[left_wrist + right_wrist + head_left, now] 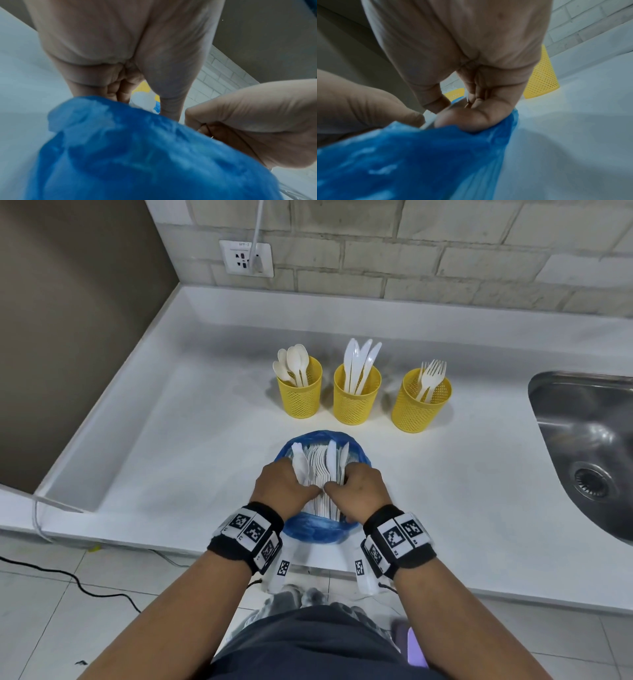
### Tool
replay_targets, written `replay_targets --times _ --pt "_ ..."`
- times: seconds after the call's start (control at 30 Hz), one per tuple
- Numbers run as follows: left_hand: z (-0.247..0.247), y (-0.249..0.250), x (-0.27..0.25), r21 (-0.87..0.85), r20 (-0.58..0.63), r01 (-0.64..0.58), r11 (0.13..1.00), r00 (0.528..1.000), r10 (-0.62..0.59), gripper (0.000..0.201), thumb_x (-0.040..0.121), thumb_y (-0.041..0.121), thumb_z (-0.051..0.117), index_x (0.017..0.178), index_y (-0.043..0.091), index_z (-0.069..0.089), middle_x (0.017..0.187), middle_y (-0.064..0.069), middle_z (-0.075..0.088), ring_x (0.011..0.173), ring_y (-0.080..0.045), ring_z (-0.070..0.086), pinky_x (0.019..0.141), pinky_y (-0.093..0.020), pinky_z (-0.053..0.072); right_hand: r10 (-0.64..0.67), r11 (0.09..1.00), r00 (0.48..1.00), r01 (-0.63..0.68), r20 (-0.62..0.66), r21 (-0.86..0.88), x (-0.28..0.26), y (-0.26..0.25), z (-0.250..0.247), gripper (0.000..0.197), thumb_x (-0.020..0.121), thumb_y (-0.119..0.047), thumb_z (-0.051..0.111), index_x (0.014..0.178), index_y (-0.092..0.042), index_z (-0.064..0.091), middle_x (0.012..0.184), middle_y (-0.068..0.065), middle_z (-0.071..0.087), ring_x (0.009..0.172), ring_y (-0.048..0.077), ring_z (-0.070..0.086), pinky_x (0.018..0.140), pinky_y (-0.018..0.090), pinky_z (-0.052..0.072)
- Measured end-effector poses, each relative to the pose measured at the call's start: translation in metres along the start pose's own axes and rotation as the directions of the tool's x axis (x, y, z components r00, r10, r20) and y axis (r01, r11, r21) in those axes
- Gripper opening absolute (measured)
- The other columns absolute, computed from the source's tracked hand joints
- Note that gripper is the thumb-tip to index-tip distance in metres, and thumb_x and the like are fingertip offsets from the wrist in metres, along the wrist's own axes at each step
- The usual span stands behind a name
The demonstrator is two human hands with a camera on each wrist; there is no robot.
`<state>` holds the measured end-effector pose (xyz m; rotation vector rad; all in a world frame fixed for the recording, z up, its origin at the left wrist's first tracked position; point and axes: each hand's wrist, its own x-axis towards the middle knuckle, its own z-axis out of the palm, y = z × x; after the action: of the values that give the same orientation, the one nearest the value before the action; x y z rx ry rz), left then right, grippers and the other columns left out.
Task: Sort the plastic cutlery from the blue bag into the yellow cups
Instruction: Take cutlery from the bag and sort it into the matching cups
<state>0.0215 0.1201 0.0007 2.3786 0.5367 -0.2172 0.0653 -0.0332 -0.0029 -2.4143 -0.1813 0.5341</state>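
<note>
Gripping the white cutlery bundle (323, 474) inside the blue bag (313, 530), both the left hand (282, 491) and right hand (363, 491) curl around it, apparently. Lifting mixed pieces together risks spilling them short of the yellow cups (356, 402).
</note>
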Motion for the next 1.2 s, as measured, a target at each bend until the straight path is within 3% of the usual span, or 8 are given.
replay_targets --times 0.13,0.3,0.43,0.57,0.67,0.77,0.9,1.2 --pt "-0.002 0.002 0.002 0.027 -0.006 0.006 1.000 1.000 -0.005 0.041 0.076 0.040 0.078 0.100 0.010 0.063 0.093 -0.004 0.069 0.089 -0.026 0.067 0.073 -0.034 0.053 -0.001 0.999 1.000 0.002 0.023 -0.043 0.002 -0.001 0.005 0.038 0.088 -0.040 0.069 0.068 -0.020 0.045 0.066 -0.005 0.050 0.065 0.016 0.054 0.048 0.022 0.029" --pt "0.001 0.005 -0.001 -0.021 -0.001 0.043 0.999 0.999 -0.043 0.060 0.083 0.031 0.075 0.130 0.006 0.049 0.119 -0.011 0.064 0.108 -0.030 0.062 0.081 -0.031 0.044 0.010 0.999 0.999 -0.009 0.036 -0.034 0.006 0.000 0.005 0.039 0.088 -0.034 0.069 0.065 -0.020 0.041 0.066 -0.004 0.047 0.074 0.022 0.055 0.050 0.023 0.027" --pt "0.002 0.003 -0.002 -0.074 0.025 0.022 0.997 0.999 -0.021 0.061 0.082 0.024 0.076 0.132 0.007 0.047 0.120 -0.012 0.065 0.110 -0.032 0.063 0.085 -0.034 0.049 -0.024 0.999 0.999 0.025 0.042 -0.027 0.003 -0.003 0.008 0.024 0.085 -0.032 0.069 0.087 -0.010 0.060 0.091 0.006 0.067 0.088 0.025 0.065 0.066 0.028 0.045" --pt "0.001 -0.001 -0.002 -0.121 0.007 0.001 0.993 1.000 0.000 0.059 0.080 0.022 0.079 0.130 0.009 0.049 0.110 -0.007 0.065 0.095 -0.024 0.061 0.073 -0.028 0.045 -0.005 0.997 0.997 0.011 0.072 -0.079 0.005 -0.012 0.006 0.033 0.089 -0.031 0.068 0.107 -0.004 0.066 0.104 0.010 0.070 0.099 0.028 0.067 0.073 0.029 0.047" --pt "0.002 -0.003 -0.004 -0.153 -0.014 0.000 0.988 1.000 -0.002 0.049 0.080 0.021 0.079 0.120 0.012 0.051 0.099 -0.001 0.061 0.085 -0.020 0.057 0.062 -0.024 0.039 0.011 1.000 0.995 -0.010 0.100 -0.007 0.009 -0.013 0.006 0.026 0.084 -0.029 0.070 0.096 -0.007 0.069 0.095 0.009 0.071 0.091 0.027 0.068 0.068 0.027 0.049" --pt "0.001 -0.008 -0.006 -0.185 -0.050 0.014 0.983 0.998 -0.023 0.041 0.081 0.020 0.077 0.109 0.012 0.047 0.095 -0.003 0.059 0.086 -0.025 0.058 0.067 -0.029 0.039 0.005 0.996 1.000 -0.007 0.026 0.092 0.005 -0.011 0.008 0.018 0.083 -0.028 0.070 0.077 -0.013 0.062 0.077 0.001 0.065 0.079 0.021 0.064 0.059 0.025 0.042" --pt "-0.001 -0.005 -0.008 -0.277 -0.074 0.011 0.961 0.997 -0.032 0.040 0.085 0.021 0.074 0.114 0.011 0.048 0.102 -0.003 0.062 0.092 -0.023 0.060 0.075 -0.029 0.041 -0.032 0.993 0.998 0.038 -0.054 0.113 0.002 -0.010 0.004 0.015 0.087 -0.026 0.067 0.077 -0.016 0.061 0.079 0.000 0.065 0.076 0.017 0.059 0.065 0.025 0.041" --pt "0.003 0.000 -0.007 -0.305 0.028 -0.004 0.952 1.000 0.013 0.051 0.085 0.020 0.069 0.132 0.013 0.051 0.122 0.000 0.062 0.109 -0.019 0.059 0.089 -0.029 0.044 -0.050 0.994 0.998 0.045 0.043 0.099 0.006 -0.015 0.005 0.010 0.087 -0.021 0.068 0.078 -0.018 0.063 0.090 0.006 0.071 0.089 0.023 0.066 0.069 0.026 0.042"
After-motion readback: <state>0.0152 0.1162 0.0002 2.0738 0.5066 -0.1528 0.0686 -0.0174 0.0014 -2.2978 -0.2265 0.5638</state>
